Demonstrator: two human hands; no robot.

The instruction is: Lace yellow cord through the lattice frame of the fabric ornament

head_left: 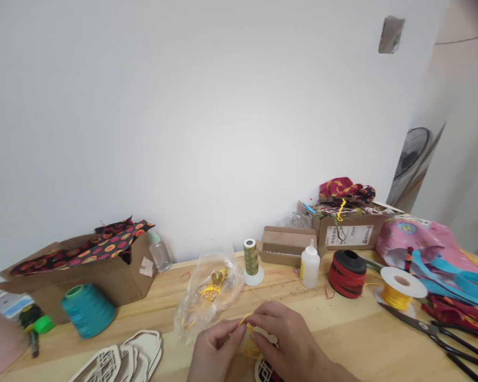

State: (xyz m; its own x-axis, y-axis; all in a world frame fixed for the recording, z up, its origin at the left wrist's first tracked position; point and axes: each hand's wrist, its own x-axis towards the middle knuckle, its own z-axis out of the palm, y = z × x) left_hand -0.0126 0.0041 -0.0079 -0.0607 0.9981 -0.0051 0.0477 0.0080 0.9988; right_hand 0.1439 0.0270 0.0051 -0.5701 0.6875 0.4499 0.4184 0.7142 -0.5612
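At the bottom centre, my left hand (215,351) and my right hand (287,339) meet over the wooden table (342,329). Both pinch a thin yellow cord (245,320) between their fingertips. More of the yellow cord lies bunched under my fingers. A dark red and black patterned piece (265,370) shows just below my right hand. A clear plastic bag (209,292) with yellow cords and gold pieces lies just beyond my left hand.
Also on the table: a teal thread cone (88,310), white cut-out wooden pieces (123,355), an olive thread spool (250,257), a white glue bottle (309,264), a red cord spool (347,274), a yellow cord spool (400,289), black scissors (438,334), cardboard boxes of patterned fabric (83,270).
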